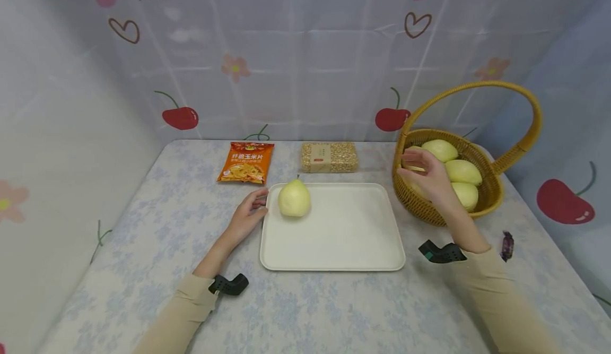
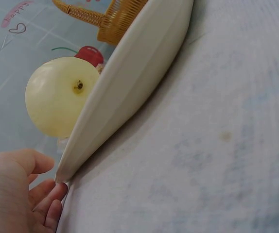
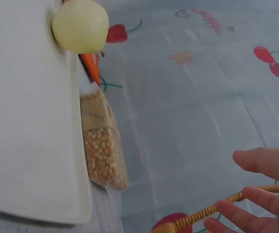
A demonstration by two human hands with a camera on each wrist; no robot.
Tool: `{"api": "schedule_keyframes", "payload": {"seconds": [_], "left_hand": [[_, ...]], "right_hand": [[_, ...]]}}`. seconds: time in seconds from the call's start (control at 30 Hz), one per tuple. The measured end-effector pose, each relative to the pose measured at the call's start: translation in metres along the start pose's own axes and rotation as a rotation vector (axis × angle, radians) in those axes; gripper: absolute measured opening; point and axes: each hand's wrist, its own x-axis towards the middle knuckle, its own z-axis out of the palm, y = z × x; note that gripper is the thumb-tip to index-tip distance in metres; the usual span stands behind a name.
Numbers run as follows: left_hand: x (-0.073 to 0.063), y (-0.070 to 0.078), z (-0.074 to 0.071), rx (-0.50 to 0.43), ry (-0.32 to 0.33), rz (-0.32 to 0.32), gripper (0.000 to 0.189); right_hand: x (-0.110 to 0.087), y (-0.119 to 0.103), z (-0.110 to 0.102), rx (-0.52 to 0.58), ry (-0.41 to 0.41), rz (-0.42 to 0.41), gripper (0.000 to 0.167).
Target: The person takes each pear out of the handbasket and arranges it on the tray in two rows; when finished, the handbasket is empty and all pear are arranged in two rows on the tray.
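Observation:
A pale yellow-green pear (image 1: 293, 199) sits stem up near the left end of a white rectangular tray (image 1: 343, 237). At that end my left hand (image 1: 245, 217) has its fingertips right at the rim; the left wrist view shows the thumb apart from the fingers by the tray corner. My right hand (image 1: 429, 176) reaches over the near left side of a wicker basket (image 1: 415, 205), fingers spread and nothing between them. Several pale yellow-green fruits (image 1: 464, 172) lie in the basket, partly hidden by this hand.
Behind the tray are an orange snack bag (image 1: 245, 163) and a clear pack of corn kernels (image 1: 341, 157). The basket's tall handle (image 1: 477, 84) arches above it. A small purple-wrapped candy (image 1: 507, 245) lies near the right forearm. A printed curtain (image 1: 296, 51) hangs behind the table.

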Motion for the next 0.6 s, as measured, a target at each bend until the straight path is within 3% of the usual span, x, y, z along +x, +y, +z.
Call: {"api": "schedule_keyframes", "payload": {"seconds": [0.23, 0.47, 0.6], "left_hand": [[-0.001, 0.003, -0.001, 0.002, -0.01, -0.008, 0.05], [-0.01, 0.032, -0.003, 0.003, -0.039, -0.018, 0.05], [-0.011, 0.038, -0.003, 0.001, -0.042, -0.031, 0.05]], "right_hand": [[-0.007, 0.016, -0.032, -0.014, 0.046, 0.061, 0.049], [-0.005, 0.031, -0.047, -0.039, 0.034, 0.108, 0.052], [-0.002, 0.039, -0.049, -0.078, 0.017, 0.124, 0.055]]}}
